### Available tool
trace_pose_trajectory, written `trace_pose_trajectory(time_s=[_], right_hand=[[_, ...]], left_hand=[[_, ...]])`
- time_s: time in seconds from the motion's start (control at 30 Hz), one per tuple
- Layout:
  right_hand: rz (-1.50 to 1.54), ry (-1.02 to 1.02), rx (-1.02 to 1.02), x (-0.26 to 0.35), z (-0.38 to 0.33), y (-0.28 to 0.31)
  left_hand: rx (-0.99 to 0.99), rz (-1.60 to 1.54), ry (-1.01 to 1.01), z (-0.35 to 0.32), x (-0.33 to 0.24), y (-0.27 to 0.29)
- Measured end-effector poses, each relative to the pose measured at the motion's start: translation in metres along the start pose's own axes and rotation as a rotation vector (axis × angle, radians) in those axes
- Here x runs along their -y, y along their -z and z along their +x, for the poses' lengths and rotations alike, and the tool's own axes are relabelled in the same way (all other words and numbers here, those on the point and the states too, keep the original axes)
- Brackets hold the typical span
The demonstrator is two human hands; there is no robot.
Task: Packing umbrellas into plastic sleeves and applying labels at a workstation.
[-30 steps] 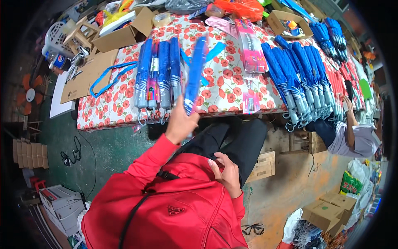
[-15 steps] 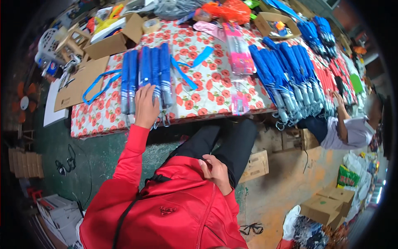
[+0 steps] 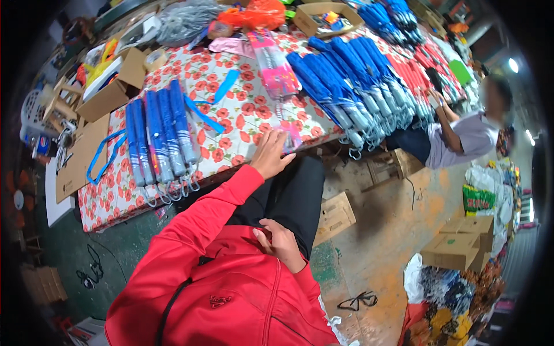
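My left hand (image 3: 271, 154) lies at the table's front edge, fingers stretched out, against the loose clear-and-pink end of a plastic packaging sleeve (image 3: 288, 135). Nothing is visibly gripped in it. The pink packaging stack (image 3: 273, 66) runs back from there. In my lap rests my right hand (image 3: 283, 245), fingers loosely bent and holding nothing I can see. To the left, several folded blue umbrellas (image 3: 167, 132) with grey handles and wrist cords stand in a row, with a light blue strap (image 3: 216, 104) at their right. A larger pile of blue umbrellas (image 3: 346, 75) lies right of the packaging.
The table wears a poppy-print cloth (image 3: 231, 150). Cardboard boxes (image 3: 124, 81), orange bags (image 3: 259, 14) and a tape roll (image 3: 154, 59) sit along its back. A co-worker (image 3: 461, 135) sits at the right by red umbrellas (image 3: 410, 75). Cartons (image 3: 456, 248) stand on the floor.
My left hand has left the umbrella row and moved right to the packaging sleeve's end. The view has turned rightward. My right hand stays in my lap.
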State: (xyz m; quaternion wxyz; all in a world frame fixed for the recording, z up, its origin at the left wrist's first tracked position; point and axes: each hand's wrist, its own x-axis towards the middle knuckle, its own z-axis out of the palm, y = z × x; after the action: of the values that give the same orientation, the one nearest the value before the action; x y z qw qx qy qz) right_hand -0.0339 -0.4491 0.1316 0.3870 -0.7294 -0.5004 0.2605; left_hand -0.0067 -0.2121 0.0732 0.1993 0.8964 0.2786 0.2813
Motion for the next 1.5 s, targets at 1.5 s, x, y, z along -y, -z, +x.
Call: trace_pose_trajectory(time_s=[1.5], right_hand=[[0.873, -0.482, -0.459, 0.01, -0.005, 0.07]], left_hand=[[0.971, -1.215, 0.391, -0.078, -0.084, 0.109]])
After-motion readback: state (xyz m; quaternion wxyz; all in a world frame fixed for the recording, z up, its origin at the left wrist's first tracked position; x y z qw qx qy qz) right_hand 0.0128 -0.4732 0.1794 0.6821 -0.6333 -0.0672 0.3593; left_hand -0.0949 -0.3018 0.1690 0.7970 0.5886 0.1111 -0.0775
